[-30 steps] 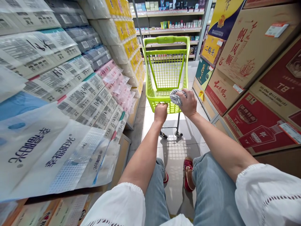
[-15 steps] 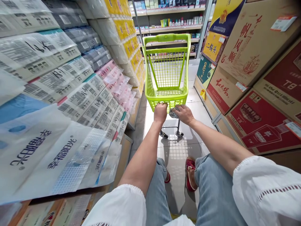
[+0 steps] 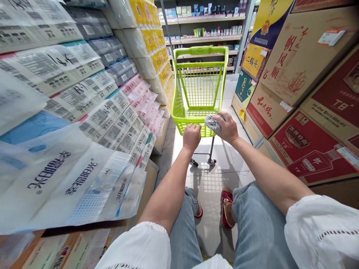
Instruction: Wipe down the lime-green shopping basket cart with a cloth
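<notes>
A bright green plastic shopping cart (image 3: 199, 86) with a grid basket stands in the aisle, its near end facing me. My left hand (image 3: 192, 137) is closed at the lower left of that near end, knuckles up, fingers curled over the basket's edge. A crumpled grey-and-white striped cloth (image 3: 213, 122) is bunched in my right hand (image 3: 228, 127), pressed against the basket's near rim at the right. Its fingers wrap over the cloth, and part of the rim is hidden behind it. Under the basket, a thin metal leg and black casters (image 3: 211, 161) show.
Packs of tissue (image 3: 112, 119) are stacked along the left, with a plastic-wrapped pack (image 3: 70, 179) jutting nearest. Cardboard drink cartons (image 3: 305, 145) line the right side. Shelves of bottles (image 3: 207, 35) cross the far end. My red shoes (image 3: 226, 209) rest on the tiled floor (image 3: 207, 186).
My right hand has moved up and slightly right along the basket's near end, bringing the cloth to the rim. My left hand stays at about the same spot. The view has shifted slightly.
</notes>
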Motion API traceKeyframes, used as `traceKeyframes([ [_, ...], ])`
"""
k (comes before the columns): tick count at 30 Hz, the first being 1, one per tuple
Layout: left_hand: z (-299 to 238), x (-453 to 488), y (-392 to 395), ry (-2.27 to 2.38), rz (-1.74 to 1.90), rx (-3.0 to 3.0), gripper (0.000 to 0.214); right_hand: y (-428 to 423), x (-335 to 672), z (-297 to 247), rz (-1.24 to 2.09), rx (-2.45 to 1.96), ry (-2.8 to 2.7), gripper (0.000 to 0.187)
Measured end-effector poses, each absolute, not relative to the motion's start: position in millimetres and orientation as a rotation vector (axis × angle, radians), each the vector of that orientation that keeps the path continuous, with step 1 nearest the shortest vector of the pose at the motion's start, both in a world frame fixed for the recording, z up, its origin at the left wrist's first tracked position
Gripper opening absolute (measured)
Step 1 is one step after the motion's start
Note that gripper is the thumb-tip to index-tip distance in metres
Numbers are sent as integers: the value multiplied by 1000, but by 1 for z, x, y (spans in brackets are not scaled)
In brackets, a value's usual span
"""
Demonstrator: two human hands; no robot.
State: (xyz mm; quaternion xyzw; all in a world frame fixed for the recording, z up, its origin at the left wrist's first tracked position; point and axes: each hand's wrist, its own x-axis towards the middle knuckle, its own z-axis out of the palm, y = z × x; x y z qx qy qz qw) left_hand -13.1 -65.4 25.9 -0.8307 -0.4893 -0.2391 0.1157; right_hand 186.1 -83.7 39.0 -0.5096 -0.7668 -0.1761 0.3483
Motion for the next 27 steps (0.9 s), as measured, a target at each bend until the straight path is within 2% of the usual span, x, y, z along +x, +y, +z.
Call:
traceKeyframes([
  [3,25,2,-72,-1350,-697,-2517,27,-86,187,36,-429,-1321,-2002,36],
  [9,14,20,-60,-1481,-614,-2541,27,-81,187,27,-448,-1357,-1990,35],
  [19,12,9,-44,-1426,-651,-2568,24,-63,177,-34,-456,-1386,-2068,28],
  [27,7,-2,-39,-1434,-683,-2540,25,-69,170,-57,-532,-1360,-2424,34],
])
